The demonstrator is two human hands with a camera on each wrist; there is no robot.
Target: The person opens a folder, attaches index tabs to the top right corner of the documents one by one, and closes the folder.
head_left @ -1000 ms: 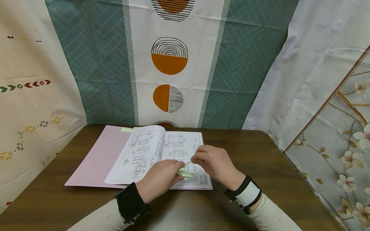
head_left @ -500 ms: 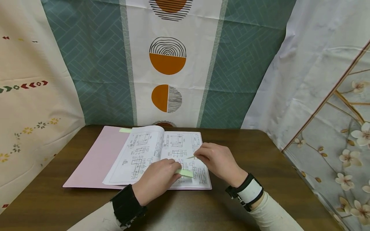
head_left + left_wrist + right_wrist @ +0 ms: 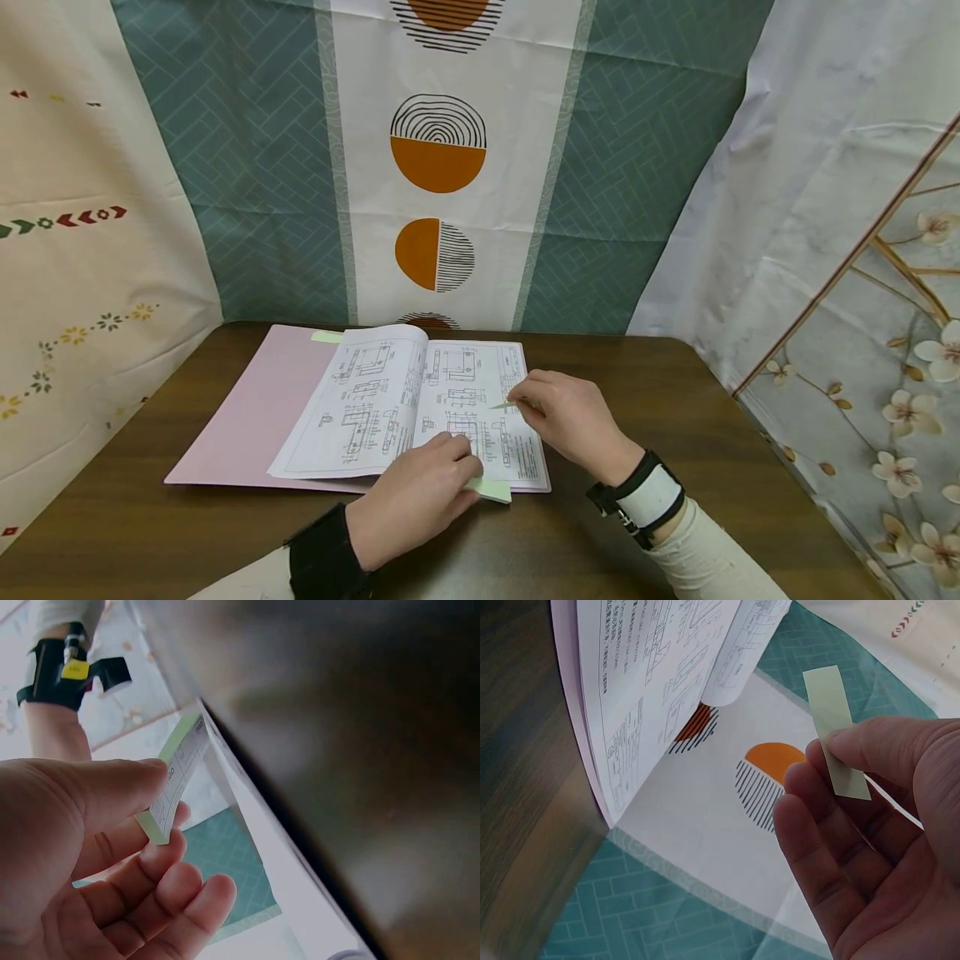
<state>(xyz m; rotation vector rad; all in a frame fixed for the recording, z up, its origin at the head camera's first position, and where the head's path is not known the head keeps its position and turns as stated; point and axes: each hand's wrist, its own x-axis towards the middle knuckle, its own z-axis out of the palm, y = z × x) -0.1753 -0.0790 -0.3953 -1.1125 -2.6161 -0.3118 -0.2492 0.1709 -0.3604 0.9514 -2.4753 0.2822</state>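
Note:
A pad of narrow pale green sticky notes is pinched between the thumb and fingers of my left hand, over the booklet's front edge. Printing shows on one face of the pad in the left wrist view. My right hand pinches a single green sticky note, apart from the pad and above the right page. In the head view this note points left. Beneath both hands lies an open booklet of technical drawings, its left pages curling up.
The booklet's pink cover spreads to the left on the brown wooden table. Another green sticky note sticks out near the cover's top edge. Patterned cloths hang behind and at both sides.
The single sticky note has come away from the pad as my right hand drew slightly up and right. My left hand has lowered the pad towards the booklet's front edge.

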